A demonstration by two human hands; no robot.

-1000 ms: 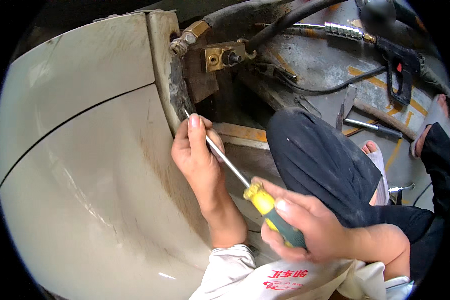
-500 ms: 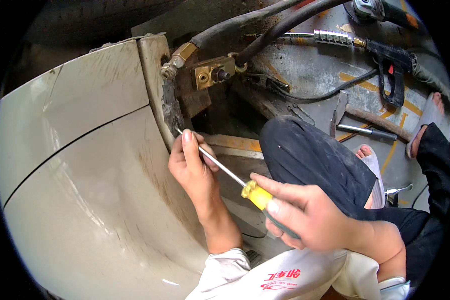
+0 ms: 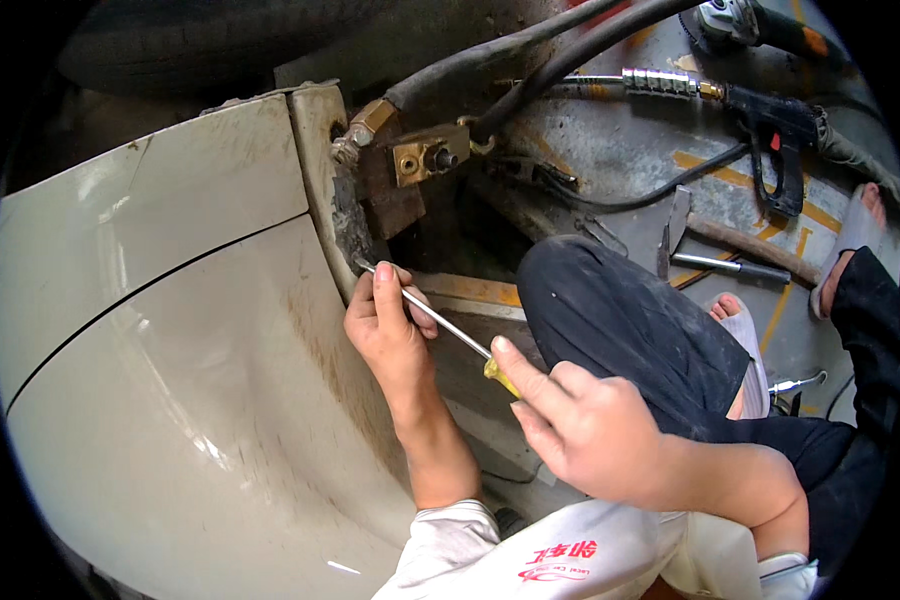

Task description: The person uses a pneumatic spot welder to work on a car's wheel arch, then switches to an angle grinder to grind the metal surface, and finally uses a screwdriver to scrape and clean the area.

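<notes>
A screwdriver (image 3: 454, 334) with a long metal shaft slants from the lower right up to the edge of a cream car body panel (image 3: 200, 370). Its tip touches the lower end of a dark grey, rough strip (image 3: 349, 215) along that edge. My left hand (image 3: 388, 318) pinches the shaft close to the tip. At the other end, my right hand (image 3: 602, 432) is wrapped round the yellow handle, the index finger stretched forward along it. Most of the handle is hidden beneath that hand.
A brass fitting block (image 3: 428, 160) with thick black hoses (image 3: 560, 62) stands beside the panel edge. On the floor at right lie a hammer (image 3: 750, 248), a black-handled tool (image 3: 735, 266), a black trigger gun (image 3: 775, 150) and an angle grinder (image 3: 735, 22). My bent knee (image 3: 590, 290) is near.
My right hand has rolled over the screwdriver handle and now covers most of it. The left hand keeps its pinch on the shaft; the whole view has shifted slightly.
</notes>
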